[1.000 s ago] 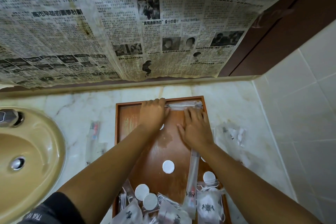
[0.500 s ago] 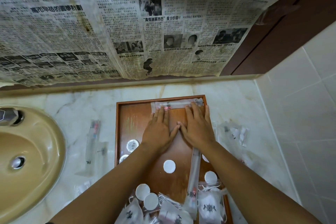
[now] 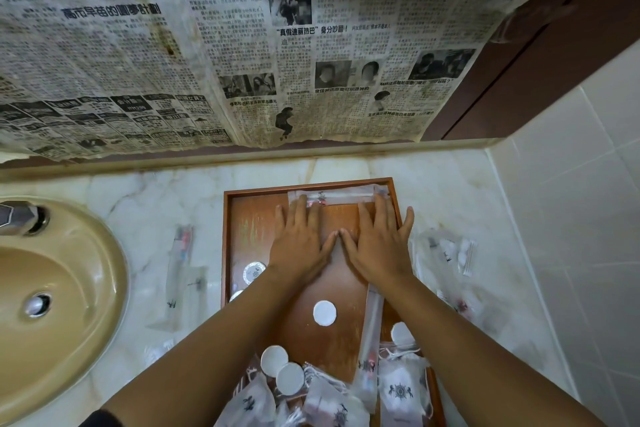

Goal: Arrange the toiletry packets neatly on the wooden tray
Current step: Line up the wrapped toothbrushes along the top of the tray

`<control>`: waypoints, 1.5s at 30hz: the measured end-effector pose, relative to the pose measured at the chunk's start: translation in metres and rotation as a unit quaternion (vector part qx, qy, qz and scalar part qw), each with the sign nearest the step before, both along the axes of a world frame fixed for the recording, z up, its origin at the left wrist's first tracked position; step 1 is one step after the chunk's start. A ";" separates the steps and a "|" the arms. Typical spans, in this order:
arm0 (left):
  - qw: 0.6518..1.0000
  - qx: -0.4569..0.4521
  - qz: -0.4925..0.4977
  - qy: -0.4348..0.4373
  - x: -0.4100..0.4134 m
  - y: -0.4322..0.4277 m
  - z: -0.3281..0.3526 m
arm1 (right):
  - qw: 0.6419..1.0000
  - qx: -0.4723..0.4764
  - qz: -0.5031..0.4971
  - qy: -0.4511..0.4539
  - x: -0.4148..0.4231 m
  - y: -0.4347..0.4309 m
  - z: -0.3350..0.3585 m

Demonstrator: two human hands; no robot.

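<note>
A wooden tray [image 3: 242,218] lies on the marble counter. A long clear toothbrush packet [image 3: 339,196] lies flat along the tray's far edge. My left hand [image 3: 299,243] and my right hand [image 3: 379,243] rest flat side by side on the tray, fingers spread, fingertips touching that packet's near edge. Another long packet [image 3: 370,340] lies lengthwise under my right forearm. White round lids [image 3: 324,313] and a silver one [image 3: 254,272] are scattered on the tray. Several logo-printed packets [image 3: 398,392] pile at the tray's near end.
A beige sink [image 3: 59,305] with a tap [image 3: 20,218] sits to the left. Loose clear packets [image 3: 178,263] lie on the counter between sink and tray, and more packets [image 3: 446,253] lie right of the tray. Newspaper [image 3: 242,45] covers the wall behind; white tiles [image 3: 571,218] stand at right.
My left hand let go of the packet at the far edge and slid back; both hands now lie flat with fingers spread, and the packet sits straight against the tray's far rim.
</note>
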State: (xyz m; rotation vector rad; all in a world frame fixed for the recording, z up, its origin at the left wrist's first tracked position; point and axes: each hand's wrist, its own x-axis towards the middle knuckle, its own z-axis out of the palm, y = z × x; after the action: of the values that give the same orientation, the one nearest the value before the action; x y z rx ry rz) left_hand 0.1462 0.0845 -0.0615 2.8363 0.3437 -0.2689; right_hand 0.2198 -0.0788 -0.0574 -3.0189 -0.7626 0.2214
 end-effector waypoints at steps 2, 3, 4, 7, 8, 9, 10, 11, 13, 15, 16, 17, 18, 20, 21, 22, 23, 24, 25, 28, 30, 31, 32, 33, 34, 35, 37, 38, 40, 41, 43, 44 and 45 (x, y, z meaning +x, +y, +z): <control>1.000 0.012 -0.015 0.008 0.000 0.000 -0.002 | 1.000 -0.006 -0.004 0.002 0.002 0.000 -0.001; 1.000 0.007 -0.020 0.010 0.000 0.000 -0.003 | 1.000 -0.018 -0.001 0.005 0.002 0.000 -0.002; 1.000 -0.005 -0.021 0.014 0.000 0.000 -0.004 | 1.000 -0.031 0.002 0.008 0.003 0.001 -0.002; 0.999 -0.033 -0.014 0.023 0.001 -0.002 -0.005 | 0.999 -0.041 -0.001 0.016 0.005 0.002 -0.002; 0.999 -0.033 -0.014 0.024 0.001 -0.002 -0.004 | 0.999 -0.039 -0.004 0.017 0.006 0.002 -0.001; 0.999 -0.032 -0.013 0.026 0.002 -0.002 -0.004 | 0.999 -0.036 -0.005 0.019 0.006 0.002 -0.001; 0.999 -0.028 -0.014 0.028 0.002 -0.001 -0.003 | 0.999 -0.031 -0.005 0.019 0.006 0.002 0.000; 0.999 -0.022 -0.017 0.031 0.001 -0.001 -0.002 | 1.000 -0.019 -0.007 0.015 0.006 0.001 0.002; 0.999 -0.009 -0.021 0.022 0.000 0.000 0.004 | 1.000 0.023 -0.008 -0.005 0.006 -0.003 0.007; 1.000 -0.009 -0.024 -0.011 -0.004 -0.002 0.016 | 0.998 0.061 0.011 -0.027 0.006 -0.012 0.016; 0.999 -0.015 -0.024 -0.035 -0.007 -0.004 0.022 | 0.996 0.078 0.029 -0.032 0.005 -0.019 0.021; 0.998 -0.022 -0.025 -0.060 -0.013 -0.007 0.027 | 0.994 0.094 0.050 -0.030 0.002 -0.027 0.025; 0.996 -0.029 -0.026 -0.084 -0.020 -0.012 0.032 | 0.991 0.109 0.075 -0.024 -0.001 -0.036 0.029; 0.990 -0.032 -0.033 -0.137 -0.038 -0.024 0.039 | 0.984 0.120 0.130 0.002 -0.014 -0.055 0.035; 0.987 -0.031 -0.039 -0.155 -0.048 -0.032 0.040 | 0.981 0.118 0.155 0.022 -0.021 -0.064 0.036; 0.985 -0.029 -0.045 -0.162 -0.059 -0.041 0.041 | 0.977 0.113 0.175 0.042 -0.028 -0.073 0.037; 0.985 -0.027 -0.051 -0.162 -0.069 -0.051 0.041 | 0.975 0.101 0.190 0.060 -0.035 -0.080 0.037; 0.985 -0.026 -0.057 -0.161 -0.079 -0.062 0.041 | 0.973 0.087 0.199 0.076 -0.040 -0.085 0.037; 0.984 -0.025 -0.063 -0.163 -0.088 -0.073 0.040 | 0.971 0.075 0.208 0.089 -0.044 -0.089 0.036; 0.987 -0.021 -0.077 -0.137 -0.113 -0.102 0.036 | 0.965 0.057 0.227 0.120 -0.052 -0.096 0.030; 0.994 -0.016 -0.072 -0.078 -0.127 -0.117 0.031 | 0.964 0.040 0.229 0.130 -0.056 -0.097 0.025; 0.996 -0.012 -0.067 -0.052 -0.133 -0.123 0.027 | 0.965 0.036 0.226 0.127 -0.057 -0.098 0.022; 0.998 -0.010 -0.058 -0.029 -0.138 -0.129 0.025 | 0.967 0.038 0.223 0.119 -0.058 -0.099 0.020; 0.999 -0.011 -0.046 -0.014 -0.142 -0.133 0.022 | 0.968 0.047 0.220 0.111 -0.058 -0.100 0.018; 0.999 -0.013 -0.033 -0.002 -0.145 -0.136 0.021 | 0.968 0.064 0.218 0.107 -0.057 -0.101 0.016; 1.000 -0.015 -0.019 0.003 -0.147 -0.138 0.020 | 0.968 0.084 0.214 0.104 -0.055 -0.101 0.014; 1.000 -0.013 0.004 0.003 -0.149 -0.141 0.020 | 0.968 0.111 0.201 0.103 -0.051 -0.102 0.011; 1.000 -0.011 0.012 0.003 -0.149 -0.142 0.021 | 0.968 0.114 0.195 0.108 -0.050 -0.102 0.012; 1.000 -0.007 0.025 0.007 -0.150 -0.142 0.023 | 0.971 0.111 0.181 0.114 -0.048 -0.102 0.017; 0.999 -0.011 0.036 0.008 -0.150 -0.142 0.024 | 0.972 0.111 0.175 0.115 -0.047 -0.102 0.020; 0.997 -0.031 0.069 -0.001 -0.148 -0.139 0.030 | 0.972 0.121 0.167 0.112 -0.044 -0.104 0.026; 0.995 -0.045 0.087 -0.008 -0.146 -0.136 0.033 | 0.972 0.130 0.164 0.110 -0.042 -0.106 0.029; 0.993 -0.059 0.102 -0.014 -0.144 -0.132 0.036 | 0.972 0.139 0.158 0.108 -0.040 -0.107 0.031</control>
State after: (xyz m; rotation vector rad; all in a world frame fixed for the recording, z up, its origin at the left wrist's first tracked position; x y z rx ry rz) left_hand 0.0019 -0.0479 -0.0251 2.6606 0.5879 -0.1995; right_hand 0.1803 -0.1855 -0.0263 -2.5499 -1.1400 0.4019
